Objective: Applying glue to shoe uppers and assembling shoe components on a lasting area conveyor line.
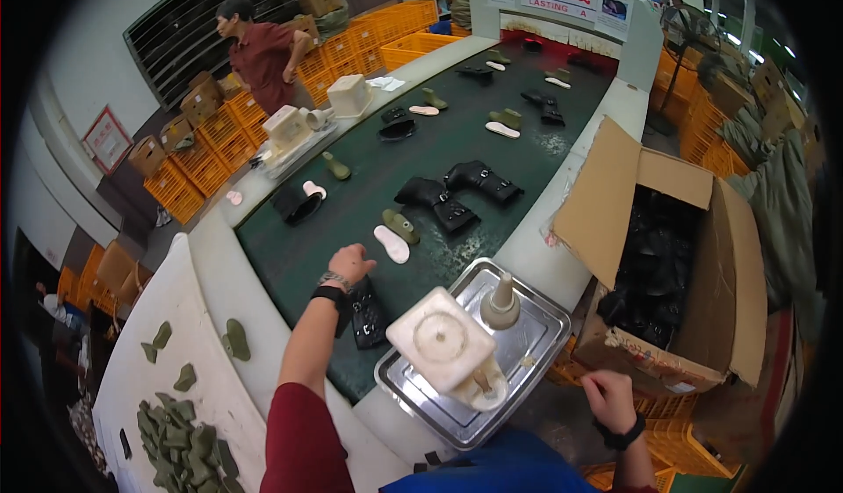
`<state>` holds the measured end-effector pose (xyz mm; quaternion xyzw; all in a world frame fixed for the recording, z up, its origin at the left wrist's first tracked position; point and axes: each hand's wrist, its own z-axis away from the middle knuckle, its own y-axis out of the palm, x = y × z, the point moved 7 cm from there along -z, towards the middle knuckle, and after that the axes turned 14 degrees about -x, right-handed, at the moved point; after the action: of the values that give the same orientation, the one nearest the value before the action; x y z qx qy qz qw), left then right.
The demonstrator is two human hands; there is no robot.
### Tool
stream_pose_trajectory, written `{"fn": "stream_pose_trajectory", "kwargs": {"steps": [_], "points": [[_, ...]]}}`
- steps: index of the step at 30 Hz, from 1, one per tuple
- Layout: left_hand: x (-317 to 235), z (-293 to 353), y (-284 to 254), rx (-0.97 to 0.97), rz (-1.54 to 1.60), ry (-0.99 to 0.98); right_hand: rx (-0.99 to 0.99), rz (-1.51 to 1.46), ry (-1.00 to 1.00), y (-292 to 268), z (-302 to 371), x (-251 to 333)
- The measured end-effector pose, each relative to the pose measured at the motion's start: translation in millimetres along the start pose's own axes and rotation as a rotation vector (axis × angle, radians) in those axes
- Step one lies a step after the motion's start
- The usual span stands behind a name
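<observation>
My left hand (349, 263) reaches over the green conveyor belt (290, 251), its fingers curled and their tips hidden. Just below it, beside my wrist, lies a black buckled boot (367, 314). A pink insole (392, 244) and an olive-green shoe-shaped piece (400, 225) lie a little beyond that hand. Two more black boots (437, 203) (484, 181) rest farther up the belt. My right hand (612, 398) is closed in a loose fist at the lower right, with nothing visible in it, between the metal tray and the carton.
A metal tray (546, 338) at the belt's near end carries a white block-shaped container (442, 338) and a cone-topped bottle (500, 303). An open carton (736, 291) of black boots stands right. Olive pieces (180, 445) pile up on the left table. Someone (263, 58) stands beyond the belt.
</observation>
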<state>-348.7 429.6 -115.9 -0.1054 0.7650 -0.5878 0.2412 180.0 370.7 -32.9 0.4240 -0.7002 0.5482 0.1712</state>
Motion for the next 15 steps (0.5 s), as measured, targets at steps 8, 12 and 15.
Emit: {"fn": "stream_pose_trajectory", "kwargs": {"steps": [8, 12, 15], "points": [[5, -67, 167, 0.088, -0.007, -0.374, 0.106, 0.211, 0.239, 14, 8, -6], [15, -67, 198, 0.081, -0.078, -0.365, 0.065, 0.182, 0.261, 25, -4, -11], [37, -68, 194, 0.052, 0.080, -0.423, 0.040, 0.178, 0.271, 35, -9, -19]]}}
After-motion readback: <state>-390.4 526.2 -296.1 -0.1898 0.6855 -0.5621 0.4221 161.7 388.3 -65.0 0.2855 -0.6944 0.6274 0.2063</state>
